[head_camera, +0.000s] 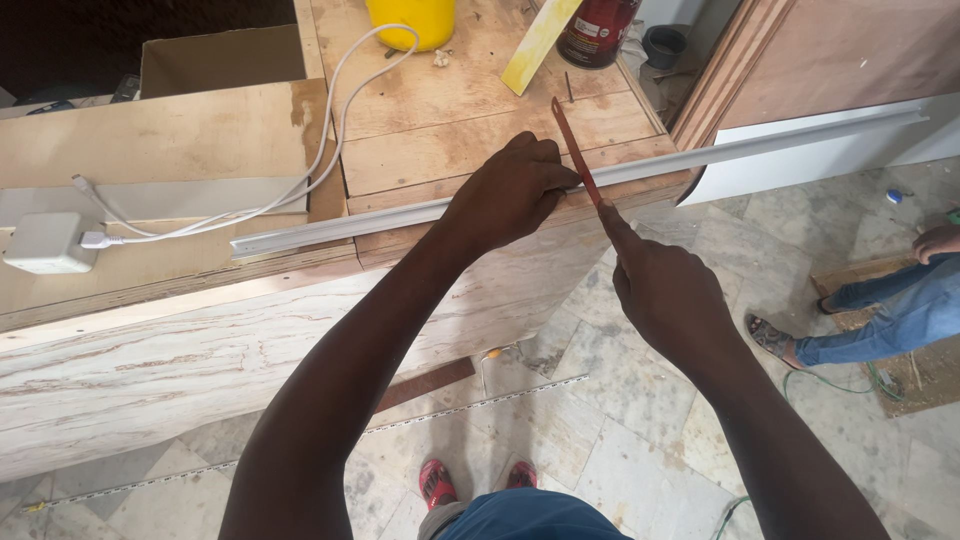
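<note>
- Plywood workbench (480, 100) is carrying the work along its front edge.
- Aluminium channel (400, 218) is lying lengthwise on that edge, its right end overhanging the tiled floor (620, 400).
- Left hand (510, 192) is closing over the channel, pressing it to the bench.
- Right hand (668, 298) is gripping a hacksaw blade (577, 152), which is crossing the channel just beside the left fingers.
- White cable (320, 150) is running from an adapter (48, 243) across the bench.
</note>
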